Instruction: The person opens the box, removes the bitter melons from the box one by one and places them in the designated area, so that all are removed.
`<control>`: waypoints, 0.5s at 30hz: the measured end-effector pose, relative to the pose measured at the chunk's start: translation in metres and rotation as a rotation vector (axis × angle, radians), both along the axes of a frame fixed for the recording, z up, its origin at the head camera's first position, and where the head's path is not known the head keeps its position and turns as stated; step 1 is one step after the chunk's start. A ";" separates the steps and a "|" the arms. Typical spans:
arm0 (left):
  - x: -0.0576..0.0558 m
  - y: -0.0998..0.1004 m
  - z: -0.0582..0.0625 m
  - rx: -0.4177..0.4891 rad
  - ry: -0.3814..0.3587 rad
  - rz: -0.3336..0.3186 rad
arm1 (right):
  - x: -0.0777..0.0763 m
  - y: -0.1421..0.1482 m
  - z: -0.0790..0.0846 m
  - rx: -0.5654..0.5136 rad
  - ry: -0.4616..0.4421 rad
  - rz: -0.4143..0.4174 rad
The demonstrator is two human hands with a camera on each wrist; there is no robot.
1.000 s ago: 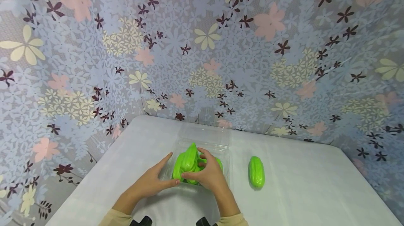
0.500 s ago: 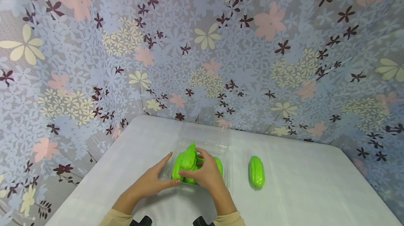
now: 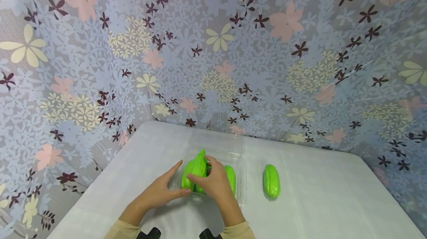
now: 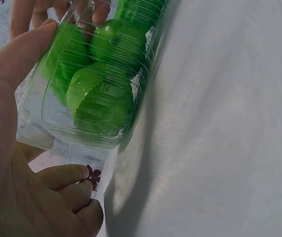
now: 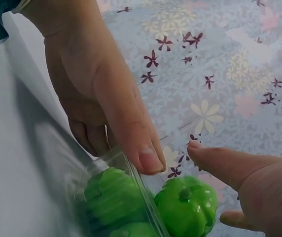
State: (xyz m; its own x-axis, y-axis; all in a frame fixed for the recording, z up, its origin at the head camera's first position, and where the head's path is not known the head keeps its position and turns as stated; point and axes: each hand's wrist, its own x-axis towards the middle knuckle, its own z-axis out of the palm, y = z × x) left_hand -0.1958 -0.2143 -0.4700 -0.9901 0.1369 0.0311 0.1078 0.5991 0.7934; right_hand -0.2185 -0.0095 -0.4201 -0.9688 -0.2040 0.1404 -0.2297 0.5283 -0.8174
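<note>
A clear plastic container (image 3: 240, 187) holds several green ridged gourds. My left hand (image 3: 161, 191) is at its front left corner, thumb along the front rim and index finger stretched along the left side. In the left wrist view, the left thumb (image 4: 25, 49) lies at the container's rim, with other fingers beyond the end. My right hand (image 3: 215, 181) reaches into the container, thumb and fingers round the topmost gourd (image 3: 200, 165), whose pointed end is toward the back. In the right wrist view, the right thumb (image 5: 215, 160) is close above a gourd (image 5: 185, 205).
One more green gourd (image 3: 271, 181) lies on the white-covered table (image 3: 320, 194), right of the container. The container's transparent lid (image 3: 217, 140) is folded back toward the flowered wall covering (image 3: 260, 65). Another gourd (image 3: 231, 178) shows inside at the right.
My right hand has moved slightly left with the topmost gourd, uncovering more of the gourd at the container's right side. My left hand has stayed in place.
</note>
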 end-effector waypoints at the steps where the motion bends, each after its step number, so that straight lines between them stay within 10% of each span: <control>1: 0.000 0.000 0.000 -0.001 -0.001 0.000 | 0.000 -0.002 0.000 0.001 0.004 -0.007; 15: 0.000 -0.002 -0.001 0.009 0.002 -0.011 | 0.002 -0.009 -0.001 0.013 0.010 -0.052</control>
